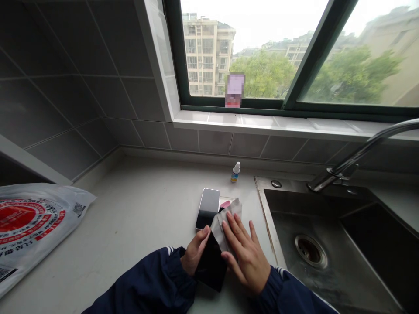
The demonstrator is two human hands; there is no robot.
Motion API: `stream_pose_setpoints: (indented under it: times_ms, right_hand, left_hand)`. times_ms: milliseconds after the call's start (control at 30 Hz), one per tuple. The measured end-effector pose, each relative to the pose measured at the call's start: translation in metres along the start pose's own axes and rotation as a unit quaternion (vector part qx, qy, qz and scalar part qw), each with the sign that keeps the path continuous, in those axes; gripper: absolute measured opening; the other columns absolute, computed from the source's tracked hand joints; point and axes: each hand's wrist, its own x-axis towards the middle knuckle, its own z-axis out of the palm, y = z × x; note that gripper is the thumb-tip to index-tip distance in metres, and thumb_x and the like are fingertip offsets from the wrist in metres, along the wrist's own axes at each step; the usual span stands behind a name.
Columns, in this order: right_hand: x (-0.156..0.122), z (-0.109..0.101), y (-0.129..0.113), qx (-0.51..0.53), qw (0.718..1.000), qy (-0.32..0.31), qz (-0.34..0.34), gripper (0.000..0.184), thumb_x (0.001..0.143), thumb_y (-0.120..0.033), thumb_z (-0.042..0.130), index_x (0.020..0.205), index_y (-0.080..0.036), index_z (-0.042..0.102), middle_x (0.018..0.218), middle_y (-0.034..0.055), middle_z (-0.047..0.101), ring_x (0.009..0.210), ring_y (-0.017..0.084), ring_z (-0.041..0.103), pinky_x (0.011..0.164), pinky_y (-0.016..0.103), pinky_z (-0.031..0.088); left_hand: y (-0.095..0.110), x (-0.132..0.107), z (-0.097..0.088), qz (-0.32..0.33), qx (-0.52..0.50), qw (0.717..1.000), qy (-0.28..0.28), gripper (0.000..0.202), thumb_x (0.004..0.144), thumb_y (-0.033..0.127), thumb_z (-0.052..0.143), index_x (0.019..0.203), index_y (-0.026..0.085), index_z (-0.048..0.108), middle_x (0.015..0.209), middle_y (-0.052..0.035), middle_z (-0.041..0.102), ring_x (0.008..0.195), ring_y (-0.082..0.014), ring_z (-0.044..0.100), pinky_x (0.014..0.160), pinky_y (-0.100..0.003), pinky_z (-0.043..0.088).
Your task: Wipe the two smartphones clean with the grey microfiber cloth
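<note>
Fingers of the right hand (247, 255) are spread flat on a thin grey zigzag-edged cloth (224, 224), gripping nothing, and the cloth covers the far end of a glossy black rectangular device (211, 266) right underneath. The left hand (194, 253) has that device by its left edge, thumb uppermost. Long axis points away from the person, leaning a bit right. Just beyond: a white-edged, dark-screened phone (209, 205). Stainless steel sink (288, 226) crowds the right side; way more room leftward over the pale smooth countertop (147, 209).

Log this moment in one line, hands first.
left hand: holds black device | right hand: flat on grey cloth over it | beyond: phone, small bottle
</note>
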Motion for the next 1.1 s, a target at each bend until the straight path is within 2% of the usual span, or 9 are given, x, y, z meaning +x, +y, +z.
stream_pose_setpoints:
  times_ms: [67, 233, 333, 400, 567, 733, 867, 967, 1100]
  right_hand:
    - [0.0, 0.001, 0.0, 0.008, 1.0, 0.003, 0.011, 0.062, 0.102, -0.04, 0.034, 0.155, -0.009, 0.022, 0.16, 0.0173, 0.019, 0.149, 0.034, 0.014, 0.119, 0.056, 0.008]
    - [-0.001, -0.001, -0.009, 0.015, 0.994, -0.044, -0.095, 0.072, 0.099, -0.054, 0.039, 0.155, -0.013, 0.022, 0.161, 0.0131, 0.021, 0.149, 0.034, 0.015, 0.119, 0.055, -0.005]
    - [0.0, 0.0, -0.005, 0.004, 1.0, -0.009, -0.022, 0.061, 0.102, -0.039, 0.035, 0.156, -0.012, 0.021, 0.16, 0.0139, 0.021, 0.15, 0.03, 0.016, 0.12, 0.053, -0.003]
    - [0.0, 0.001, -0.004, 0.004, 1.0, 0.004, 0.007, 0.061, 0.102, -0.038, 0.034, 0.155, -0.011, 0.021, 0.161, 0.0148, 0.02, 0.15, 0.031, 0.014, 0.12, 0.053, -0.001]
    - [0.0, -0.001, -0.007, 0.018, 0.994, -0.041, -0.098, 0.071, 0.098, -0.054, 0.041, 0.155, -0.015, 0.024, 0.16, 0.011, 0.023, 0.149, 0.033, 0.016, 0.119, 0.056, -0.006]
    - [0.001, 0.002, 0.002, -0.005, 1.0, 0.01, 0.005, 0.058, 0.102, -0.034, 0.035, 0.155, -0.013, 0.022, 0.16, 0.0141, 0.023, 0.15, 0.03, 0.016, 0.119, 0.054, 0.002]
    - [-0.001, 0.002, -0.005, 0.012, 0.998, -0.031, -0.053, 0.069, 0.1, -0.049, 0.038, 0.155, -0.01, 0.023, 0.161, 0.0154, 0.019, 0.149, 0.035, 0.013, 0.119, 0.056, 0.002]
    - [-0.001, 0.002, -0.003, 0.009, 0.996, -0.044, -0.082, 0.068, 0.099, -0.049, 0.04, 0.155, -0.015, 0.023, 0.161, 0.0126, 0.021, 0.149, 0.034, 0.016, 0.119, 0.057, -0.001]
    - [0.0, 0.005, 0.003, -0.003, 1.0, -0.008, 0.015, 0.059, 0.102, -0.034, 0.035, 0.156, -0.015, 0.02, 0.16, 0.0153, 0.023, 0.149, 0.033, 0.019, 0.116, 0.061, 0.012]
  left_hand:
    - [0.0, 0.001, 0.0, -0.001, 0.008, 1.0, -0.003, 0.054, 0.094, 0.047, 0.042, 0.137, 0.016, 0.055, 0.139, -0.0123, 0.058, 0.141, -0.0297, 0.038, 0.119, -0.044, 0.017]
    - [-0.001, -0.001, -0.003, -0.014, -0.013, 1.0, 0.017, 0.056, 0.096, 0.049, 0.038, 0.13, 0.011, 0.061, 0.13, -0.0143, 0.064, 0.14, -0.0272, 0.041, 0.12, -0.039, 0.014]
    - [-0.001, 0.001, 0.0, 0.005, -0.006, 1.0, -0.014, 0.053, 0.096, 0.046, 0.038, 0.133, 0.014, 0.059, 0.135, -0.0123, 0.061, 0.142, -0.0264, 0.038, 0.12, -0.039, 0.014]
    - [0.0, 0.001, 0.001, 0.007, -0.003, 1.0, -0.016, 0.052, 0.096, 0.045, 0.04, 0.133, 0.015, 0.059, 0.135, -0.0115, 0.061, 0.141, -0.0267, 0.038, 0.12, -0.04, 0.014]
    - [-0.001, -0.001, -0.004, -0.027, -0.026, 0.999, 0.018, 0.055, 0.096, 0.05, 0.037, 0.121, 0.012, 0.068, 0.123, -0.0139, 0.068, 0.135, -0.0262, 0.047, 0.119, -0.037, 0.018]
    - [-0.001, 0.003, 0.001, 0.008, -0.01, 1.0, -0.016, 0.054, 0.097, 0.047, 0.036, 0.136, 0.016, 0.056, 0.135, -0.0126, 0.061, 0.14, -0.0272, 0.041, 0.119, -0.041, 0.018]
    - [0.0, 0.002, 0.003, -0.028, -0.011, 0.999, -0.011, 0.061, 0.094, 0.052, 0.038, 0.136, 0.012, 0.055, 0.136, -0.0149, 0.059, 0.141, -0.03, 0.039, 0.119, -0.042, 0.017]
    - [0.0, 0.002, 0.003, -0.035, -0.016, 0.999, -0.008, 0.063, 0.094, 0.054, 0.036, 0.132, 0.009, 0.059, 0.133, -0.0162, 0.061, 0.14, -0.0298, 0.04, 0.119, -0.041, 0.018]
    - [0.0, 0.004, 0.003, 0.014, -0.006, 1.0, -0.009, 0.055, 0.096, 0.047, 0.039, 0.137, 0.015, 0.055, 0.137, -0.0132, 0.059, 0.14, -0.0285, 0.039, 0.119, -0.042, 0.018]
